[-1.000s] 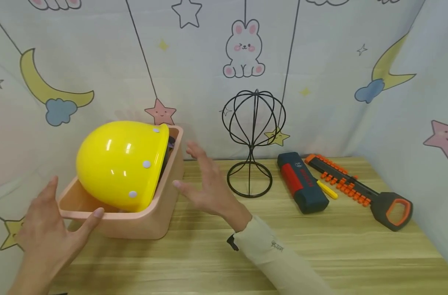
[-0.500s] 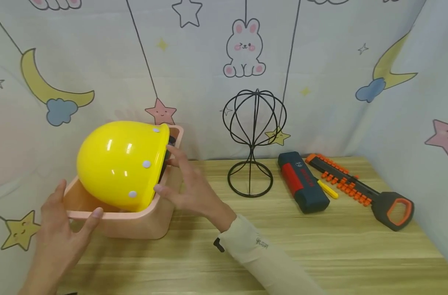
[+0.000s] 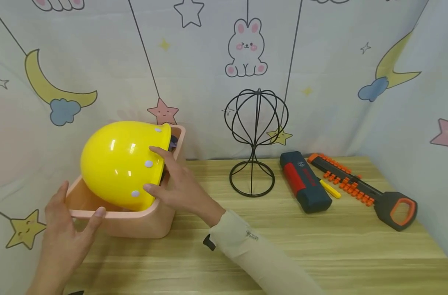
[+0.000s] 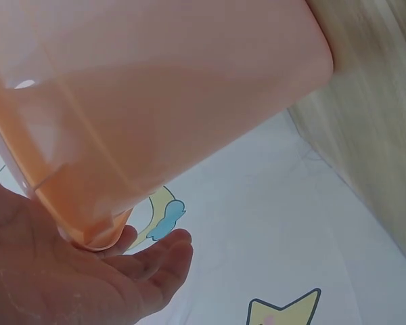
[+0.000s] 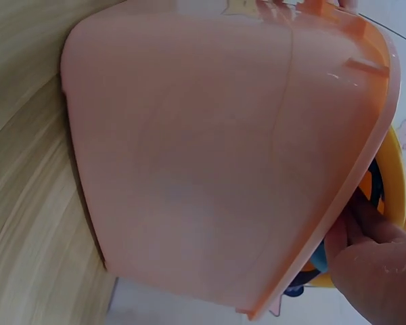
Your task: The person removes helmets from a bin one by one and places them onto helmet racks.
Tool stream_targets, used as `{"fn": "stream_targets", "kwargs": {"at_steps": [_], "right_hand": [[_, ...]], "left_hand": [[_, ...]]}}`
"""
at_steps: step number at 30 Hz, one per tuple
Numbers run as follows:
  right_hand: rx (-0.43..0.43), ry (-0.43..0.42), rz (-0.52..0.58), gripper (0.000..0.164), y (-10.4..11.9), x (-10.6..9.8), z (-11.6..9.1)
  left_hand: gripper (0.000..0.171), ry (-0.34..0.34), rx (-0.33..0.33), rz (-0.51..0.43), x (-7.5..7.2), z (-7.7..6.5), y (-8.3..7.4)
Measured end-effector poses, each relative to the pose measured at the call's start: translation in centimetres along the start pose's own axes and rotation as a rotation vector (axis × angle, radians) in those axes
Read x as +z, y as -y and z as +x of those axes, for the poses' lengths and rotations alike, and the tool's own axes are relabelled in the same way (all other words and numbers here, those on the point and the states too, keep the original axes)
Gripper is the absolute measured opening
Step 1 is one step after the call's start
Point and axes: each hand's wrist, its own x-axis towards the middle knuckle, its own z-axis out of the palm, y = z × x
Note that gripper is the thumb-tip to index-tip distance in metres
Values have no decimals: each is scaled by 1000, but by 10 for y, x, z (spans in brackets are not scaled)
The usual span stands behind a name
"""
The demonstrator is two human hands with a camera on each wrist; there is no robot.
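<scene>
Head view first: at the far left we have our left hand (image 3: 67, 229) on the corner of a pink bin (image 3: 142, 226), its thumb laid over the near rim and its fingers round the left side; the left wrist view shows those fingers curled beneath the rim's corner. The bin stands on the wood-grain table (image 3: 209, 258). In it we see a yellow helmet (image 3: 114, 162) on its side, dome to the left and open side to the right, rising above the rim. Next comes our right hand (image 3: 183, 188), clamped on the helmet's brim: forefinger and thumb, spread apart, touch the outer shell, while in the right wrist view other fingers reach into the open side. A pale sleeve (image 3: 260, 250) covers that forearm. Farther right, well apart from the bin, we find a black wire stand (image 3: 253, 146) upright, then a dark blue and red case (image 3: 305, 182), a yellow handle (image 3: 331, 189) just beside it, and lastly a black and orange tool (image 3: 386, 200) lying aslant.
</scene>
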Motion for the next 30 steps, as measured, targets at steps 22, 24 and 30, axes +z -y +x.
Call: {"fn": "stream_targets", "kwargs": {"at_steps": [22, 24, 30], "right_hand": [[246, -99, 564, 72, 15, 4, 17], [278, -122, 581, 74, 17, 5, 17], [262, -145, 702, 83, 24, -7, 15]], "left_hand": [[102, 16, -30, 11, -2, 0, -1], [102, 18, -27, 7, -2, -1, -1], [102, 10, -41, -5, -2, 0, -1]]}}
